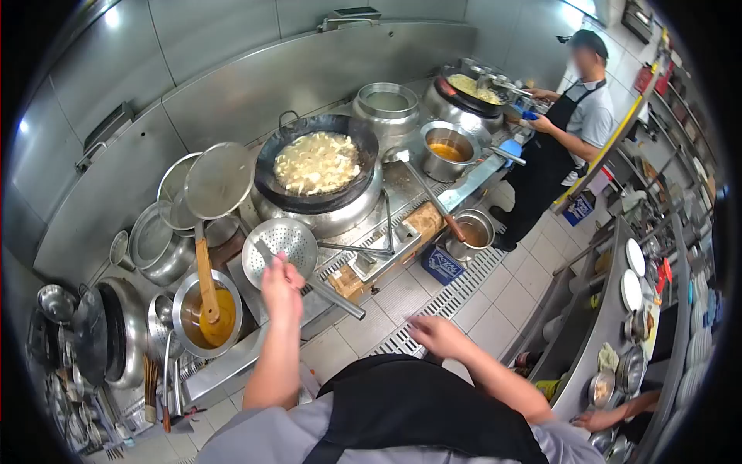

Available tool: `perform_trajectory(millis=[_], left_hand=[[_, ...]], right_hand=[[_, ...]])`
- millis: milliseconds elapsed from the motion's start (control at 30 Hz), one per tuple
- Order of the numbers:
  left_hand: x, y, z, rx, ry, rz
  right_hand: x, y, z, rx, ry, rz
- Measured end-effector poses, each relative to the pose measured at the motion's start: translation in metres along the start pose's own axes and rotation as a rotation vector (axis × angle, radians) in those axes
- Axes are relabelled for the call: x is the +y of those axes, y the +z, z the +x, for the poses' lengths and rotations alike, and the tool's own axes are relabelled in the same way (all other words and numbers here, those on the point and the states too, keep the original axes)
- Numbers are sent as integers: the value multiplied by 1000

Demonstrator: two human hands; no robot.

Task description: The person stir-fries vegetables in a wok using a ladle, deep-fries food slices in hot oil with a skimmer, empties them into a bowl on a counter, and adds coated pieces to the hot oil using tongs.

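My left hand (282, 288) is closed around the handle of a perforated skimmer (297, 238), close to its bowl. The handle's metal end reaches out to the lower right of the hand. Lower right of it, in front of my apron, my right hand (438, 337) hangs with loosely bent fingers and nothing visible in it. Behind the skimmer, a black wok (267, 174) on a burner holds pale pieces of food (317, 162) in liquid. To the left, a wooden-handled strainer (219, 179) leans over a metal pot (184, 309) of orange-brown liquid.
A co-worker (576, 116) stands at the far wok (456, 99). Pots with brown liquid (447, 148) and a ladle (423, 182) lie between. Another person's hand (599, 420) reaches among bowls at the right counter. A floor drain grate (487, 267) crosses the tiles.
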State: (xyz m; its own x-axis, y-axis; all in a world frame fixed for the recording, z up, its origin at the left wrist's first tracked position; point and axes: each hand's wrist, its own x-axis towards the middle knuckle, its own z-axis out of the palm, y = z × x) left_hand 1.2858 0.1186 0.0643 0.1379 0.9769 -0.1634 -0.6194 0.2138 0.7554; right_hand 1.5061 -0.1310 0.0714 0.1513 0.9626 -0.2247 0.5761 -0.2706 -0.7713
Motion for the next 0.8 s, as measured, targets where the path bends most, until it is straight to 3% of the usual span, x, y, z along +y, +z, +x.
perform_trajectory(millis=[100, 233, 333, 367, 433, 467, 500, 567, 667, 800], left_hand=[[-25, 54, -65, -132, -49, 6], [-76, 113, -69, -165, 7, 166], [-97, 131, -48, -424, -36, 503], [-99, 132, -45, -641, -129, 605], [-89, 155, -65, -681, -112, 869], [-101, 146, -78, -612, -49, 998], [-109, 138, -87, -500, -64, 1023], [-124, 119, -107, -246, -136, 1005], [-148, 77, -147, 155, -265, 1042], [-189, 11, -220, 432, -373, 1501]], right_hand=[[-62, -21, 88, 158, -452, 69], [-116, -57, 150, -286, -32, 576], [-75, -96, 199, -122, -196, 569], [-62, -126, 224, -111, -81, 452], [-42, -193, 263, 157, -335, 32], [-45, -227, 267, 326, -468, -244], [-56, -260, 271, 288, -396, -467], [-52, -294, 300, 289, -449, -676], [-36, -282, 361, 189, -412, -824], [-56, -281, 402, 204, -472, -881]])
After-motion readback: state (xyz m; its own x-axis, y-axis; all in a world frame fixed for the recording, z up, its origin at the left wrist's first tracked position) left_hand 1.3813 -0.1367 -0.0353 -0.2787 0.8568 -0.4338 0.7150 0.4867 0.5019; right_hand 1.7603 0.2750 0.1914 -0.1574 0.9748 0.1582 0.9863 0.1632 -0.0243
